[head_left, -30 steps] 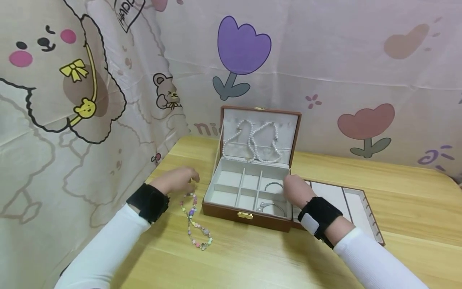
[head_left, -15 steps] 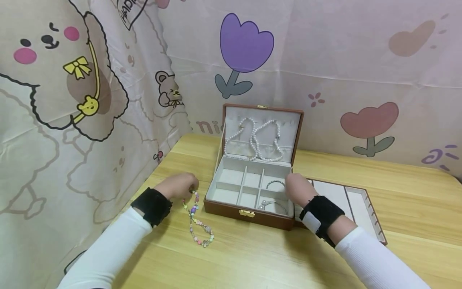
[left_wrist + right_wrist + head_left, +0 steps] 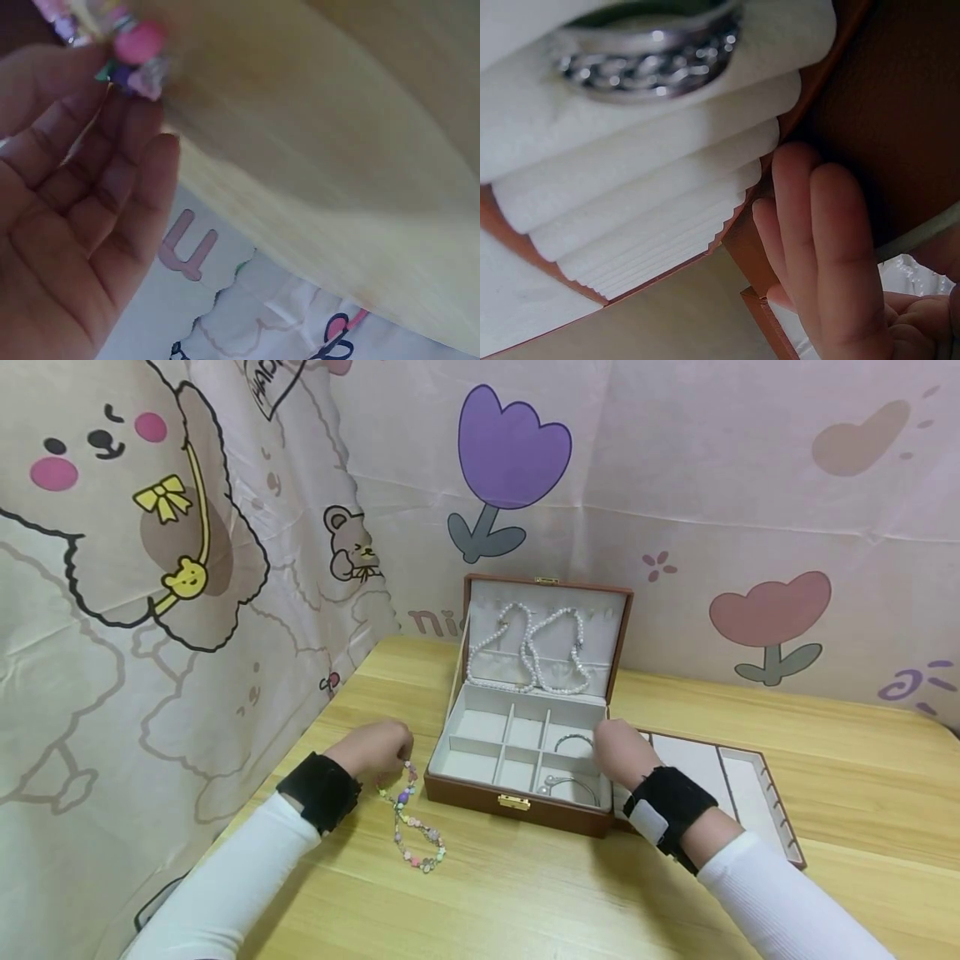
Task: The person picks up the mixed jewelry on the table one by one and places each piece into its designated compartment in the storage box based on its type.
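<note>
My left hand [image 3: 372, 747] pinches one end of a pastel beaded necklace [image 3: 403, 797] at the table's left side. The rest of the strand trails toward the front on the wood. Up close in the left wrist view, a pink bead [image 3: 140, 41] sits by the thumb and fingertips. A brown jewelry box [image 3: 465, 795] stands open to the right, its pale inside divided into compartments. Two silvery bracelets, one behind [image 3: 574, 737] and one in front [image 3: 577, 781], lie in its right compartments. My right hand [image 3: 621, 753] holds the box's right wall, fingers along the outside.
White bead necklaces [image 3: 525, 652] hang inside the raised lid. Right of the box lies a shallow jewelry tray [image 3: 686, 764], partly behind my right hand. A chain-patterned ring [image 3: 652, 64] sits among padded rolls [image 3: 667, 157]. A printed curtain [image 3: 637, 460] borders the table behind and at left.
My left hand has come down onto the beaded necklace's far end and now pinches it. My right hand stays at the box wall. The whole head view has shifted slightly.
</note>
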Motion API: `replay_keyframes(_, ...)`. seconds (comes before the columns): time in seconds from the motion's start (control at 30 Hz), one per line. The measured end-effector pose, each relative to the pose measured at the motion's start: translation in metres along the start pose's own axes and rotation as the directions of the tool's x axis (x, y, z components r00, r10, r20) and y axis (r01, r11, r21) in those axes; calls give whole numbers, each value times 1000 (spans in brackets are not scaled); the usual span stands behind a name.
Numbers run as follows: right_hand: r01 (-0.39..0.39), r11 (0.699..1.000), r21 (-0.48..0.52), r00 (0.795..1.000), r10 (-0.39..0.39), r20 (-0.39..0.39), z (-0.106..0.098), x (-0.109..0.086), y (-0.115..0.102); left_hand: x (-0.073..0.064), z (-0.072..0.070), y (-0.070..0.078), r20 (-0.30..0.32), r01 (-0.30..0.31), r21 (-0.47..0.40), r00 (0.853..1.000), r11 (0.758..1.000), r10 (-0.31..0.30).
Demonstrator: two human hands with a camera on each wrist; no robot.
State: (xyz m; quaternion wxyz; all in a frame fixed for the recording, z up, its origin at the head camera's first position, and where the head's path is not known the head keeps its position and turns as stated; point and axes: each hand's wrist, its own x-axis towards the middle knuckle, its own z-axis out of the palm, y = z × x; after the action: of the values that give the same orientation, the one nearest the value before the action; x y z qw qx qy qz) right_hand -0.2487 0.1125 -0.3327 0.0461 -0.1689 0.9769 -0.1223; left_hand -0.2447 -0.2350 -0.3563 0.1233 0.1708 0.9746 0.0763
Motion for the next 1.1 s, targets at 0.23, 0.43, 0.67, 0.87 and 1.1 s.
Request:
replay_keyframes(0.23, 1, 1000, 5, 1000, -1, -3, -1, 0, 0, -3, -22, 7, -80, -146, -125, 987, 981, 137)
replay_keyframes(0.43, -3, 1000, 13, 1000, 3, -4, -1, -2, 0, -8, -46, 19, -119, -251, -143, 965, 957, 236)
replay_keyframes(0.67, -12, 1000, 16, 1000, 12, -3, -2, -2, 1, -16, -67, 33, -170, -298, -189, 948, 935, 268)
replay_keyframes(0.87, -2, 1000, 18, 1000, 2, -11, -2, -2, 1, -20, -84, 42, -239, -382, -125, 907, 916, 345)
replay_keyframes(1.1, -7, 1000, 16, 1000, 7, -8, -1, 0, 0, -21, -113, 56, -308, -462, -51, 851, 885, 426)
